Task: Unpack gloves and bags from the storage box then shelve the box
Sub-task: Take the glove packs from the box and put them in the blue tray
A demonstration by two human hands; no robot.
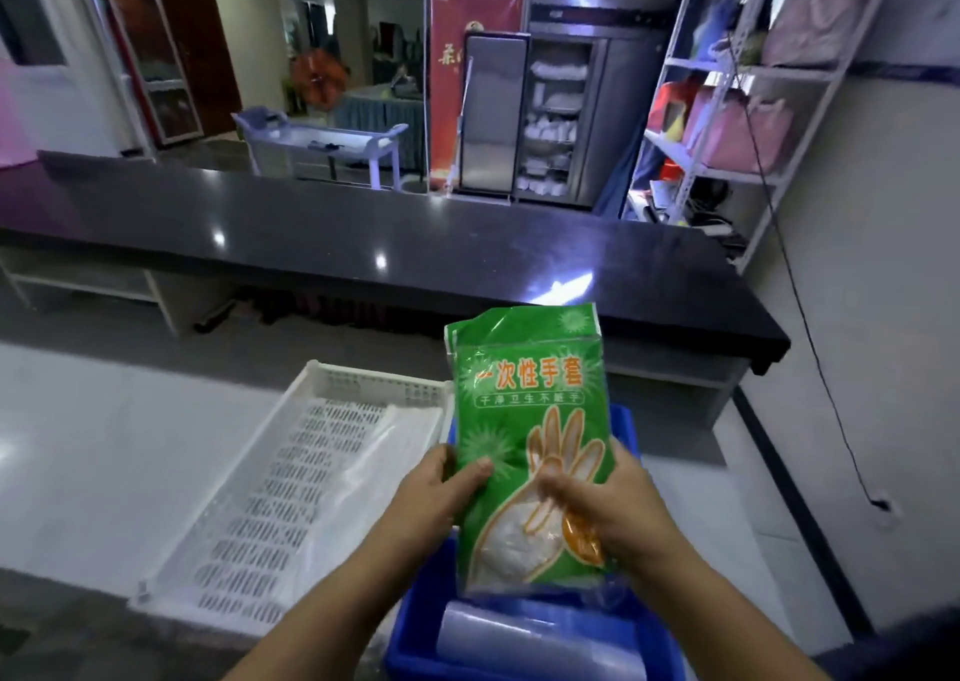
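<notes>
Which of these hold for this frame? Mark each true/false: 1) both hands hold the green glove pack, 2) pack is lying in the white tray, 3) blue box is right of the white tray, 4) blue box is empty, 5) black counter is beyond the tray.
1. True. The left hand and right hand both grip the green glove pack.
2. False. The pack is held upright above the blue box, not in the white tray.
3. True.
4. False. A roll of clear bags lies inside the box.
5. True. The black counter runs behind the tray.
</notes>
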